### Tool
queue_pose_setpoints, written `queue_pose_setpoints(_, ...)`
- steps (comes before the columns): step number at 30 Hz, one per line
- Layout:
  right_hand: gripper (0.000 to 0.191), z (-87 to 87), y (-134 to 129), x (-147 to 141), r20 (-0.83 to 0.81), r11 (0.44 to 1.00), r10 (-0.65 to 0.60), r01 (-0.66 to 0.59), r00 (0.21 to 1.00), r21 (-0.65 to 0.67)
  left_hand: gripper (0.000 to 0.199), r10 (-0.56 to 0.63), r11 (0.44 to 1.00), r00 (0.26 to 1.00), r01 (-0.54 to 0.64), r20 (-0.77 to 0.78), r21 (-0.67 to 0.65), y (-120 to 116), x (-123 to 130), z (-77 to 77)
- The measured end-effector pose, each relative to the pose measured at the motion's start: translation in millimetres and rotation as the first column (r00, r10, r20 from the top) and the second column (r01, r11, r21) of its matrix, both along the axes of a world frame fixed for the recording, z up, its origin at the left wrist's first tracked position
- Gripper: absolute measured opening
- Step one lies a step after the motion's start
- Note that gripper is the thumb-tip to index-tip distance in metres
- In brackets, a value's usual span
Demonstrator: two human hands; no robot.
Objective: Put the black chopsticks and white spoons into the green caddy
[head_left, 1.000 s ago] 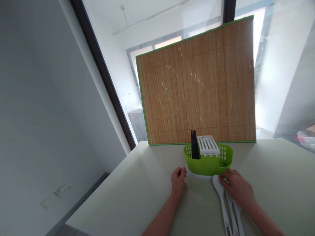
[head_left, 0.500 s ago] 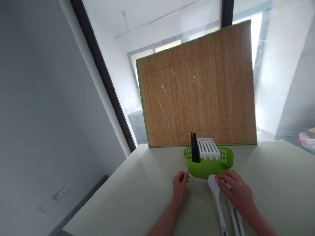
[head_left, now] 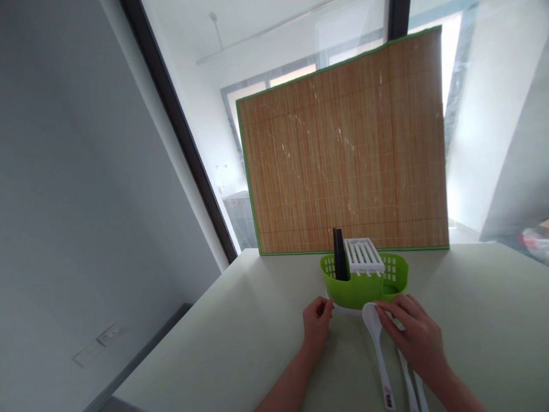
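My right hand (head_left: 414,329) pinches the bowl end of a white spoon (head_left: 378,349), whose handle points toward me. More white utensils (head_left: 409,380) lie partly beneath that hand. My left hand (head_left: 317,323) is curled closed beside the white base of a green basket (head_left: 358,292); whether its fingers grip anything is too small to tell. Black chopsticks (head_left: 339,257) stand in the basket's left part, and a white slatted rack (head_left: 363,256) sits over its middle.
The basket stands on a pale table (head_left: 240,332). Behind it a bamboo mat (head_left: 347,154) with green edging stands upright against the glass. A grey wall is at the left.
The view has shifted slightly. My left hand has moved a little to the right, and my right hand keeps its pinch on the spoon, which has shifted slightly.
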State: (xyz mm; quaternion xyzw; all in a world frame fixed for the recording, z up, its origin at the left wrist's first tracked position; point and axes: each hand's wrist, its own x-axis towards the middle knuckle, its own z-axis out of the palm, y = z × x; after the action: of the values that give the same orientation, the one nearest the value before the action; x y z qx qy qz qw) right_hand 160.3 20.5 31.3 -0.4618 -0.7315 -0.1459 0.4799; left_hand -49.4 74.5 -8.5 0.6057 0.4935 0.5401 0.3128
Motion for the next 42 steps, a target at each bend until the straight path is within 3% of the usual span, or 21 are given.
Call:
queue_pose_setpoints(4,0.012,0.0,0.1,0.9,0.002,1.000,0.002,-0.002,1.000,0.009,0.027,0.004,0.990,0.996,0.008,-0.084,0.142,-15.8,5.0,26.0)
queue_pose_setpoints(7,0.013,1.1,-1.1,0.6,-0.001,1.000,0.014,-0.014,1.000,0.024,0.018,0.007,0.937,0.962,0.089,-0.274,0.338,-32.6,11.0,53.7)
queue_pose_setpoints(10,0.014,2.5,-3.1,-0.6,0.010,0.998,0.050,-0.050,0.999,0.041,0.023,0.075,0.835,0.865,0.218,-0.496,0.506,-45.4,18.2,74.7)
queue_pose_setpoints(14,0.017,4.1,-5.8,-2.6,0.022,0.994,0.094,-0.095,0.995,0.057,0.020,0.208,0.743,0.708,0.334,-0.675,0.580,-52.2,26.6,85.7)
queue_pose_setpoints(17,0.016,4.6,-7.2,-3.7,0.020,0.991,0.120,-0.121,0.993,0.054,0.016,0.261,0.737,0.658,0.337,-0.706,0.586,-52.8,30.1,85.6)
queue_pose_setpoints(24,0.017,3.1,-7.3,-4.8,-0.005,0.989,0.138,-0.138,0.990,0.045,0.015,0.234,0.790,0.639,0.315,-0.733,0.526,-54.7,33.5,79.7)
queue_pose_setpoints(26,0.021,4.9,-7.7,-4.2,-0.036,0.987,0.159,-0.158,0.987,0.040,0.016,0.246,0.784,0.648,0.304,-0.720,0.542,-54.8,27.3,92.9)
queue_pose_setpoints(28,0.023,7.9,-8.4,-2.6,-0.091,0.987,0.162,-0.161,0.983,0.022,0.018,0.302,0.760,0.684,0.248,-0.664,0.601,-52.5,15.1,118.9)
queue_pose_setpoints(33,0.019,14.4,-9.5,3.3,-0.236,0.997,0.082,-0.082,0.968,0.011,0.025,0.518,0.614,0.716,0.071,-0.469,0.786,-22.6,-19.0,205.9)
queue_pose_setpoints(35,0.018,15.0,-9.1,4.8,-0.245,0.997,0.075,-0.073,0.967,0.017,0.028,0.583,0.583,0.682,0.025,-0.440,0.812,-0.2,-22.6,228.6)
queue_pose_setpoints(38,0.019,13.8,-7.5,5.8,-0.226,0.997,0.081,-0.078,0.971,0.023,0.031,0.628,0.626,0.592,0.003,-0.506,0.779,35.7,-15.1,236.9)
queue_pose_setpoints(42,0.019,9.0,-3.7,8.5,-0.198,0.997,0.074,-0.072,0.977,0.017,0.032,0.569,0.758,0.448,0.040,-0.690,0.651,69.7,0.3,213.4)
